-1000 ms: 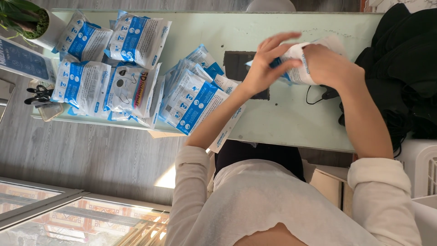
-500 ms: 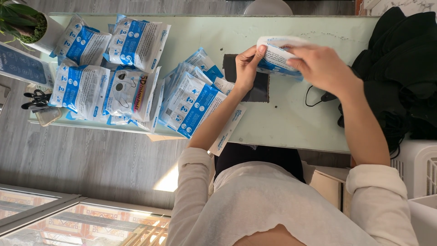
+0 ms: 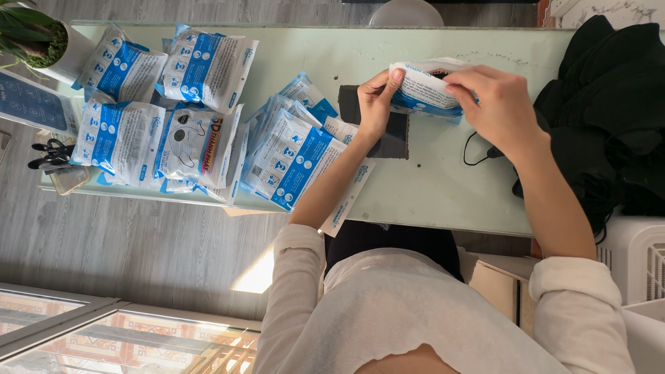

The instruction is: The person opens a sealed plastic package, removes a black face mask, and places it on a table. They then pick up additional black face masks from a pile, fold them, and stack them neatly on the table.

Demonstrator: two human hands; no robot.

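Fingers (image 3: 463, 86) of the right hand (image 3: 495, 104) hide part of the packet (image 3: 422, 90).

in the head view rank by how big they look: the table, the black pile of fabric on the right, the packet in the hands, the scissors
1. table
2. black pile of fabric
3. packet, held in both hands
4. scissors

Packet stacks (image 3: 208, 131) on the table (image 3: 443, 187), left of held packet (image 3: 424, 90).
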